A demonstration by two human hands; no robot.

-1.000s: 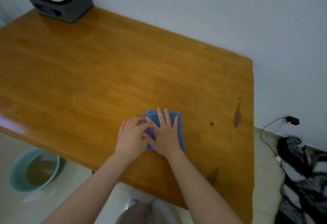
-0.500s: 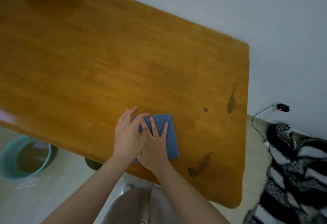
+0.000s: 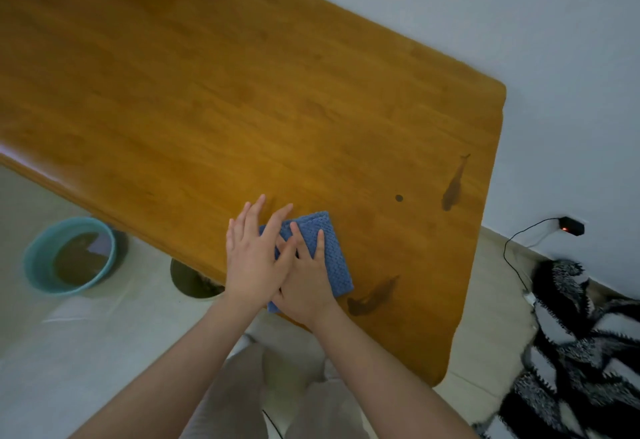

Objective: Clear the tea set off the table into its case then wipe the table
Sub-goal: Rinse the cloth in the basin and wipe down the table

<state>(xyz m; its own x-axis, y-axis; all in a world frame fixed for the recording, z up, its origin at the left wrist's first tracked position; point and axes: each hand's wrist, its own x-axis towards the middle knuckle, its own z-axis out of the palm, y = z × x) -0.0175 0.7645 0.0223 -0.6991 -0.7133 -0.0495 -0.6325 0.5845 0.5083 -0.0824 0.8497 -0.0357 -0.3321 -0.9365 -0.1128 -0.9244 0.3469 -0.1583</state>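
Cloth (image 3: 334, 255) — long axis near-to-far, w/ hands (image 3: 252, 265) atop.

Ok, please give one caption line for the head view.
Left hand and right hand press a blue cloth on the wooden table.

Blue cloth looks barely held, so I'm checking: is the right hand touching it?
Touching. The head view shows the right hand lying flat on the blue cloth, straight fingers spread across its weave with no gap.
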